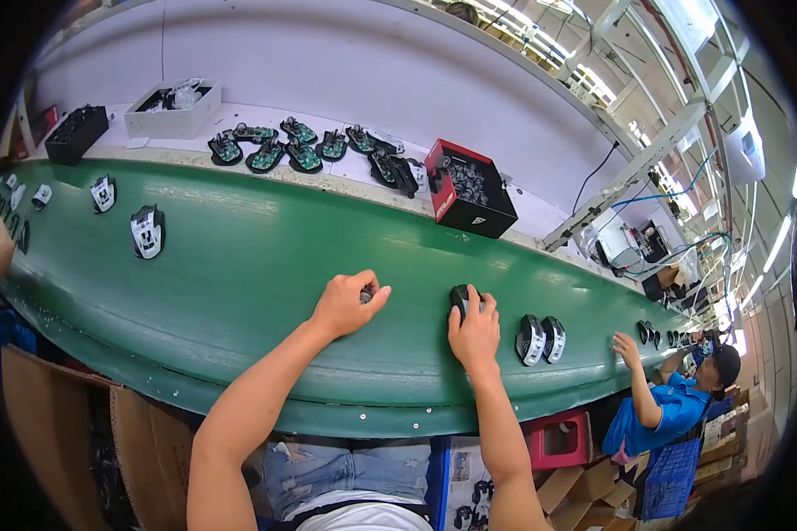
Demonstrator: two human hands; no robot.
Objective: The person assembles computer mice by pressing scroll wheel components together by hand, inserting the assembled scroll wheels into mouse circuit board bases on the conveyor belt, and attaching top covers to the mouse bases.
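Over the green conveyor belt (266,265), my left hand (341,305) is closed, with a small dark part (366,295) showing between thumb and fingers; its kind cannot be made out. To its right, my right hand (475,334) wraps over a dark computer mouse body (458,299) resting on the belt. The fingers hide much of that mouse. Close by on the right lie two black and silver mouse bodies (530,341) side by side. Farther left on the belt sits an opened mouse body (148,232) with a pale inner frame.
Green circuit boards in black mouse bases (266,155) line the back ledge. A red and black box (471,190) of small dark parts stands there, with a white bin (173,111) and a black bin (77,134) farther left. A co-worker in blue (660,411) reaches over the belt at right.
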